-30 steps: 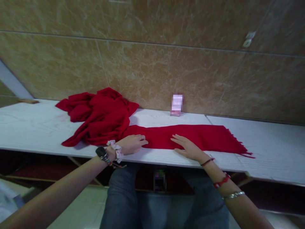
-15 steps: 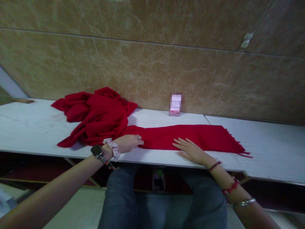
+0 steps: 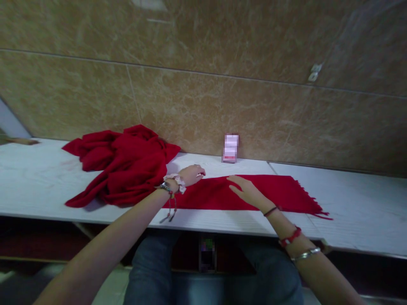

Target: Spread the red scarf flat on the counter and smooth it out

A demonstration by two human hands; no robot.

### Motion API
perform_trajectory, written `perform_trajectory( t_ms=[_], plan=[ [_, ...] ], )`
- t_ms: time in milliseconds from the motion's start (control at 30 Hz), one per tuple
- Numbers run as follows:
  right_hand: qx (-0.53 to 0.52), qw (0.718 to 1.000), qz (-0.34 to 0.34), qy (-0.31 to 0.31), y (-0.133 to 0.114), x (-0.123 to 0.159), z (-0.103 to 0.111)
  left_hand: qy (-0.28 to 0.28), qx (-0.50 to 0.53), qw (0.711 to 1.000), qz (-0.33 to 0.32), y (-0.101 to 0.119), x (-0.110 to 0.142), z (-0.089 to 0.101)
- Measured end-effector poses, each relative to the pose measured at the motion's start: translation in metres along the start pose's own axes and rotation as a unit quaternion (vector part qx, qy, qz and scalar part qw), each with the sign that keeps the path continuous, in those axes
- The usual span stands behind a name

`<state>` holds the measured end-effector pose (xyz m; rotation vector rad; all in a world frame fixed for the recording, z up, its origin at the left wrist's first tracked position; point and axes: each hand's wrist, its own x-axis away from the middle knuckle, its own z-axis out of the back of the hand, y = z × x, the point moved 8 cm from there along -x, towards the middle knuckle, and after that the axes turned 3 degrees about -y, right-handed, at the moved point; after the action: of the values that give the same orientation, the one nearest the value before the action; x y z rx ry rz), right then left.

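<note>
A red fringed scarf lies partly flattened along the white tabletop, its fringe at the right end. The rest is bunched in a crumpled heap on the left. My left hand is over the far edge of the flat strip, beside the heap. Its fingers are loosely bent, with nothing visible in them. Over the strip's middle is my right hand, fingers stretched out and thumb apart. Whether either hand touches the cloth is hard to tell.
A blurred-out pink and white object stands against the brown marbled wall. The white tabletop runs along that wall. Dark open shelves sit below its front edge, near my knees. A wooden piece lies at the far left.
Both hands have moved away from me, toward the strip's far edge; my left hand has also shifted right. The scarf keeps nearly the same shape. The view has tilted slightly.
</note>
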<state>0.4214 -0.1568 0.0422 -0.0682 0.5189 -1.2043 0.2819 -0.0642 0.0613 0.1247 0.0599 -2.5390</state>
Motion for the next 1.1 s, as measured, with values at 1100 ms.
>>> perform_trajectory(
  t_ms=[1100],
  plan=[
    [-0.026,1.000,-0.002,0.000,0.019,-0.002,-0.037,-0.152,-0.010,0.984,0.095,0.006,-0.036,-0.045]
  ],
)
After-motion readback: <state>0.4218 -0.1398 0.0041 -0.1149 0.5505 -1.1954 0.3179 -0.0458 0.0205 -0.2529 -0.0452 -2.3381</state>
